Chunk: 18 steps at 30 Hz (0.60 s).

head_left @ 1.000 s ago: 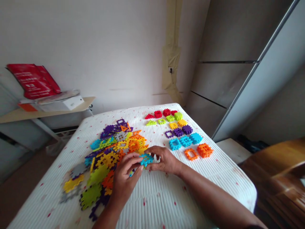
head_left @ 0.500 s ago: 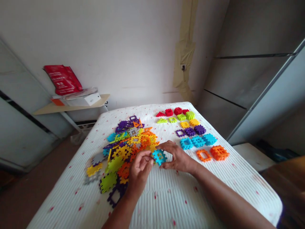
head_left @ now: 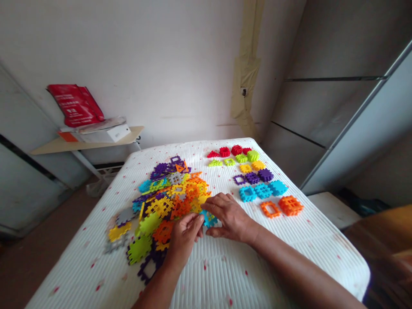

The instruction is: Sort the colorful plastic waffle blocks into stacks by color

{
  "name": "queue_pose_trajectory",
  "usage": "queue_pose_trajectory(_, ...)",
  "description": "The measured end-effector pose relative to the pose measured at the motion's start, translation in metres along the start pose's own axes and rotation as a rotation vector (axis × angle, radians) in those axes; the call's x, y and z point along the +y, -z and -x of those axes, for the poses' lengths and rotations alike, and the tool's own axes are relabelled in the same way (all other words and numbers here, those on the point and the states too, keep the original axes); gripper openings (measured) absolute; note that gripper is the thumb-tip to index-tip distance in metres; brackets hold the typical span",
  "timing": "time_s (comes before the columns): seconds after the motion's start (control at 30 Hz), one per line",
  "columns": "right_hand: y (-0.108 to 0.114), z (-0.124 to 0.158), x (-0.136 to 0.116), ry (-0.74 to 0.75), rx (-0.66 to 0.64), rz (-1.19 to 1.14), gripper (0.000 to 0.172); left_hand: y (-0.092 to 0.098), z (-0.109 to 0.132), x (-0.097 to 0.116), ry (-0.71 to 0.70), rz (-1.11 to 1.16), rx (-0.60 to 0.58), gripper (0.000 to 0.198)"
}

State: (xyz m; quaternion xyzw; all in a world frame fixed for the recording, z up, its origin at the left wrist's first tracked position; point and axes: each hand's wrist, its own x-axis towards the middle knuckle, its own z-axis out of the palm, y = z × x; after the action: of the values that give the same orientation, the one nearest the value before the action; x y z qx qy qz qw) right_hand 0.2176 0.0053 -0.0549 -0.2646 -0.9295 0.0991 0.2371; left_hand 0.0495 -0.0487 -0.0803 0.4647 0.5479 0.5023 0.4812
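A light-blue interlocking plastic tile (head_left: 210, 219) with window openings is held between my two hands, just right of a mixed pile. My left hand (head_left: 185, 234) pinches its left edge with thumb and fingertips. My right hand (head_left: 230, 218) closes round it from the right, fingers over the top edge and thumb below, so part of the tile is hidden. Close by in the pile lie a yellow tile (head_left: 159, 207), an orange tile (head_left: 163, 231) and a lime-green tile (head_left: 140, 248).
Sorted tiles lie in colour rows on the right: red (head_left: 236, 149), lime green (head_left: 252, 156), yellow (head_left: 258, 165), purple (head_left: 265, 174), light blue (head_left: 278, 187) and orange (head_left: 290, 205). They rest on a quilted white cover (head_left: 231, 270). A red bag (head_left: 75, 105) sits on a side shelf (head_left: 48, 147).
Both hands have shifted slightly left in view with the light-blue tile. My right hand's fingers now cover more of it. The camera view has turned a little.
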Motion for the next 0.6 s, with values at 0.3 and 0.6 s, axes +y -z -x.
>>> queue_pose_trajectory(0.3, 0.063, 0.025, 0.046, -0.124, 0.147, 0.185, 0.048, 0.000, 0.001, 0.001, 0.008, -0.019, 0.006, 0.046)
queue_pose_trajectory(0.6, 0.095, 0.069, 0.097, -0.596, -0.091, 0.326, 0.050, 0.004, 0.002, -0.002, -0.014, -0.060, -0.007, 0.044)
